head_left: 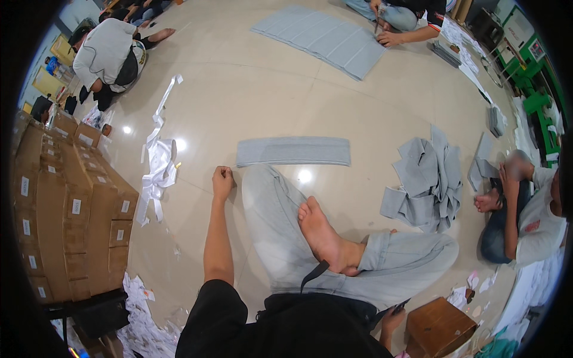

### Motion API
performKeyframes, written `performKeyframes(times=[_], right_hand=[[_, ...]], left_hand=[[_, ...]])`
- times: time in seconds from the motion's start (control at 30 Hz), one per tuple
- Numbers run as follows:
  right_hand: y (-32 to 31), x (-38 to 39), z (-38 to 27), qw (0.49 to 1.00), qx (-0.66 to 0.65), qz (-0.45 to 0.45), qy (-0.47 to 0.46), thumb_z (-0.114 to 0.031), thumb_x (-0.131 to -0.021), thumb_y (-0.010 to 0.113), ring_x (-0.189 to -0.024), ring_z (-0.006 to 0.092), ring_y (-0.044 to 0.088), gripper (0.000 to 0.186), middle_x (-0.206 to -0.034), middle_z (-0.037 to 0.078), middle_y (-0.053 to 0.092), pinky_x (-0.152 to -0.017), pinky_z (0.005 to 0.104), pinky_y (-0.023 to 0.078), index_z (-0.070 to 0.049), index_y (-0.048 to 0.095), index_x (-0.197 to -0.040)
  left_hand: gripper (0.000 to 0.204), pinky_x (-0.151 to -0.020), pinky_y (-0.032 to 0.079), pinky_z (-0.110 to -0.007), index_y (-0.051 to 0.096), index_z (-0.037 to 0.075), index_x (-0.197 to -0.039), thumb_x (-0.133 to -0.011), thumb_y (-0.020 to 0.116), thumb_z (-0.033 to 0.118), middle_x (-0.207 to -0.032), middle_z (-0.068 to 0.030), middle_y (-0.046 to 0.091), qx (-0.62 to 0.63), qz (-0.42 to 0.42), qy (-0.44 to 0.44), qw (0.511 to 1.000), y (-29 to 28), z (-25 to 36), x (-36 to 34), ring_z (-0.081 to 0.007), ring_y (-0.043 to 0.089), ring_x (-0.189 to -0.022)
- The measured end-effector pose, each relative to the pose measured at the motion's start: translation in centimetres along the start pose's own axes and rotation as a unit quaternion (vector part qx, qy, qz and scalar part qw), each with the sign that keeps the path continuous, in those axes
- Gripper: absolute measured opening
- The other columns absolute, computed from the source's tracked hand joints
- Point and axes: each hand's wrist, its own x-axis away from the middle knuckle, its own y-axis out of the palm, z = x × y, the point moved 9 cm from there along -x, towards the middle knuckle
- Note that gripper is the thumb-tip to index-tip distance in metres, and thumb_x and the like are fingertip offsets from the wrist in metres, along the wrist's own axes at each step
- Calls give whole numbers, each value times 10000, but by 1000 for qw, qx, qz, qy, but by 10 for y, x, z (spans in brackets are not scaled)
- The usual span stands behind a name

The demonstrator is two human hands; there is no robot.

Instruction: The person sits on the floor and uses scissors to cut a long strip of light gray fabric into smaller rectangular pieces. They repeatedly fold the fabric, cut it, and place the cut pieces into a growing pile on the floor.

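A flat, folded strip of grey cloth (292, 151) lies on the glossy floor (209, 113); beside its left end, the left hand (223, 176) is curled closed, its contents unclear. The partly hidden right hand (391, 323) clasps a dark object (398, 308), hard to identify. Crumpled scraps (427, 179) heap rightward; sealed cardboard boxes (76, 206) stack left.

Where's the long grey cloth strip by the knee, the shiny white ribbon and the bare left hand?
Long grey cloth strip (293, 151): head view, middle of its top.
Shiny white ribbon (160, 160): head view, bunched part.
Bare left hand (223, 181): head view, middle of it.
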Motion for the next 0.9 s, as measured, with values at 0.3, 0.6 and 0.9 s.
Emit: performKeyframes(times=[0.3, 0.6, 0.9], right_hand=[[-64, -13, -83, 633, -683, -125, 342, -189, -1034, 578, -668, 155, 576, 160, -794, 39, 603, -595, 271, 476, -31, 585, -1055], [-131, -125, -336, 661, -670, -318, 115, -556, -1016, 555, -619, 185, 552, 432, -842, 46, 552, -534, 339, 471, -146, 528, -1151], [24, -8, -708, 507, -360, -780, 63, -516, -1057, 531, -747, 261, 617, 453, -936, 143, 600, -624, 373, 533, -63, 538, -1068]], left_hand=[[165, -672, 504, -322, 682, -27, -961, -980, 653, 134, -787, -79, 679, 24, -40, -41, 998, 1, -18, -7, -154, 603, -701], [172, -720, 524, -319, 683, -28, -984, -976, 662, 142, -820, -95, 701, 95, 1, -70, 993, -9, -13, 2, -163, 626, -745], [189, -766, 538, -358, 673, -36, -990, -974, 647, 151, -875, -145, 724, 117, -14, -114, 987, -16, -2, 8, -228, 678, -807]])
